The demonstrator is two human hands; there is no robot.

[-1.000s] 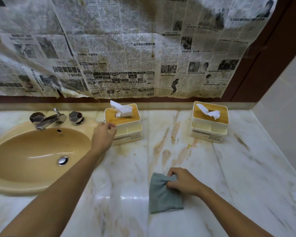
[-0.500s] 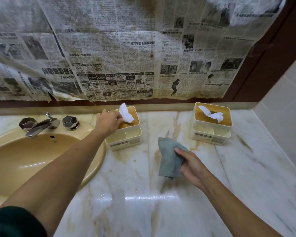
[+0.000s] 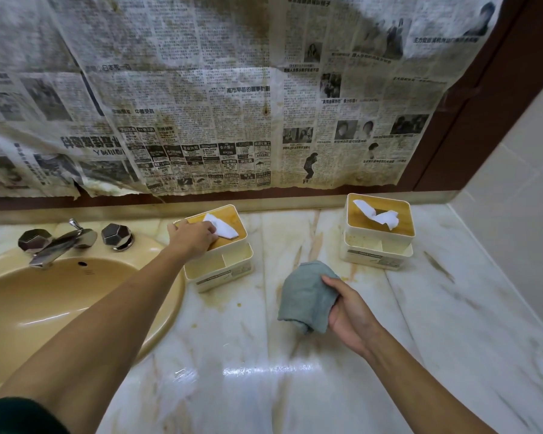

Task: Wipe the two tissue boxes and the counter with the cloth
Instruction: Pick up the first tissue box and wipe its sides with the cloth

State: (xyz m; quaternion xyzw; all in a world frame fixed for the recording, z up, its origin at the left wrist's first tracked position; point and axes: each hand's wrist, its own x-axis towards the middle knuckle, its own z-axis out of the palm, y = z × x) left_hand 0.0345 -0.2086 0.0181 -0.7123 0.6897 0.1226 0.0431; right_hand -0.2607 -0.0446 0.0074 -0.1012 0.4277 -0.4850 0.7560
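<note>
The left hand point(image 3: 192, 238) lies on the tan lid of the left tissue box point(image 3: 223, 270), which sits on the marble desk point(image 3: 295, 386) just right of the yellow basin point(image 3: 60, 308). The fingertips are against the white tissue point(image 3: 223, 227) sticking out of the lid, with the thumb out by the box's far left corner. Whether that grip is clasped on the box or only pressing down on it, I cannot tell from here. The right hand point(image 3: 348, 311) is nearer and to the right, above the desk, and its grip is closed round a bunched grey-blue cloth point(image 3: 304, 296) – thumb over the top and fingers wrapped underneath, the loose folds hanging to the left of the palm. The cloth is between the two boxes and nearer than both, touching neither. The right tissue box point(image 3: 376, 252) stands at the far right of the desk, close to the back ledge and well apart from the left one, with a crumpled tissue poking from its slot. Brownish-yellow stains streak the marble between and in front of the boxes. A chrome tap point(image 3: 63, 242) with two faceted knobs sits behind the basin, and stained, torn newspaper point(image 3: 201, 104) covers the wall above the ledge.
</note>
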